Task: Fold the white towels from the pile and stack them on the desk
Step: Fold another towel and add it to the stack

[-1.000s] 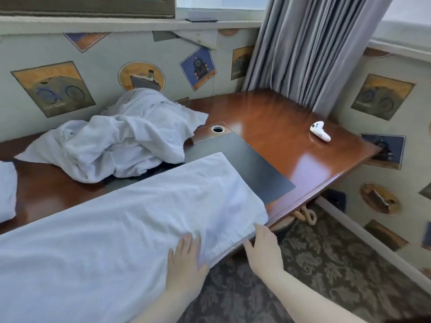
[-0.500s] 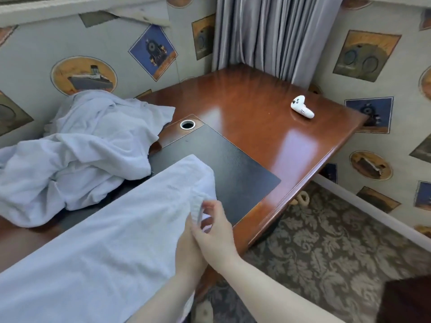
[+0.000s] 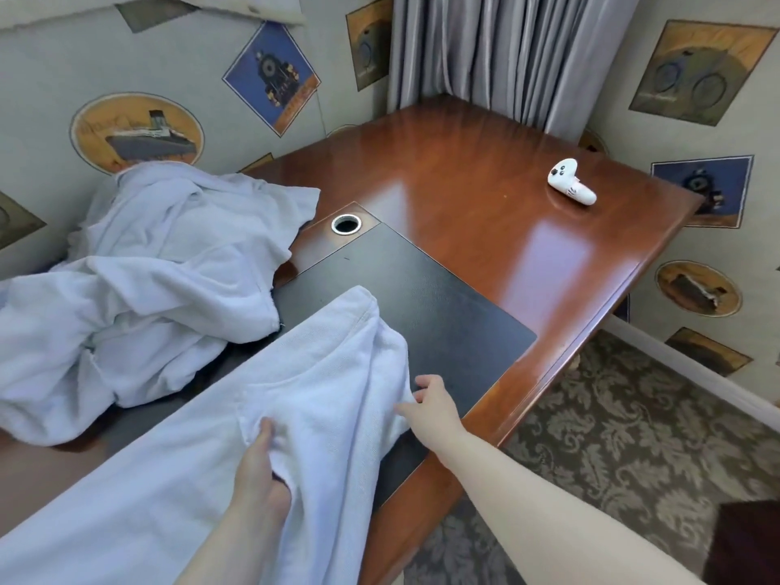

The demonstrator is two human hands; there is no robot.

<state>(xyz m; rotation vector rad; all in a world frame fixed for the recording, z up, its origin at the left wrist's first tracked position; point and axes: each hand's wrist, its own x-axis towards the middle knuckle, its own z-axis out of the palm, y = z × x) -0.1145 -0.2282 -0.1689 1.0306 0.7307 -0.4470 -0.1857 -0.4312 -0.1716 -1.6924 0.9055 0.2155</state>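
White towel (image 3: pixel 320 373) on desk (image 3: pixel 485 196): left hand (image 3: pixel 257 466) bunches middle, right hand (image 3: pixel 434 405) pinches edge, forearm outstretched.

Right hand (image 3: pixel 434 401) and left hand (image 3: pixel 259 462) now apart on towel (image 3: pixel 320 373).

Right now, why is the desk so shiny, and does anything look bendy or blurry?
Head view: bright window glare streaks the polished desk beside the white controller; the wide lens bows the desk edge and walls; the towel looks slightly soft, not badly blurred.
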